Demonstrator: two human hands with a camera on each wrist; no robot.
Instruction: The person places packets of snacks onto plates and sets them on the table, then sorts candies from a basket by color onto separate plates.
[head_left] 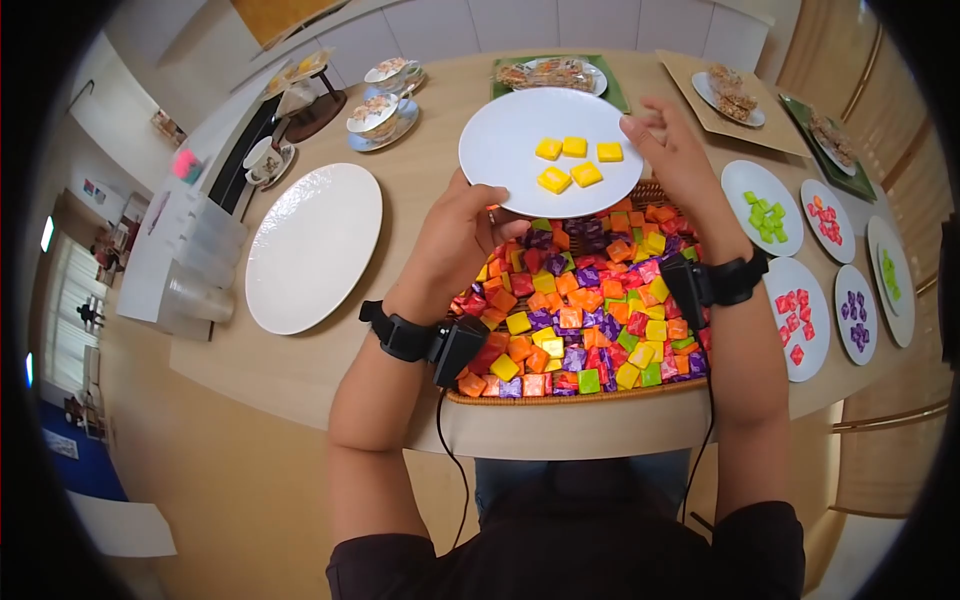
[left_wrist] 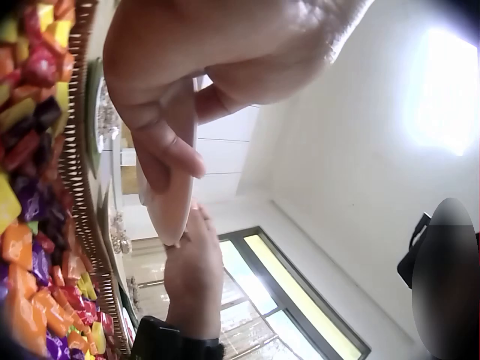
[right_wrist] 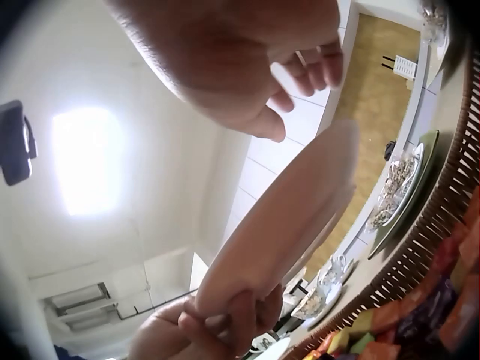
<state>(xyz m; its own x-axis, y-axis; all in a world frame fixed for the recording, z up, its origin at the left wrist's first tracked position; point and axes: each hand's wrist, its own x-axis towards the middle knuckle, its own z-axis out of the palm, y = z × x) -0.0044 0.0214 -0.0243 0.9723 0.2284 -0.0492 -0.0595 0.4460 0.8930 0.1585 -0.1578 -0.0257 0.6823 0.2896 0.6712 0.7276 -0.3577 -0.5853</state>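
A white plate (head_left: 500,150) with several yellow wrapped candies (head_left: 574,147) is held up above the far part of a wicker basket (head_left: 570,398). My left hand (head_left: 452,232) grips its near left rim, thumb on top and fingers beneath, as the left wrist view also shows. Beside the right rim is my right hand (head_left: 678,150), its fingers loosely spread. The right wrist view shows a gap between this hand (right_wrist: 247,64) and the plate (right_wrist: 277,225). Mixed wrapped candies (head_left: 590,320) in red, orange, yellow, green and purple fill the basket.
An empty white oval plate (head_left: 315,250) lies to the left. Small plates of sorted candies, including a green-candy plate (head_left: 735,195), stand at the right. Teacups (head_left: 372,118) are at the back left, and a snack tray (head_left: 620,95) lies behind the held plate.
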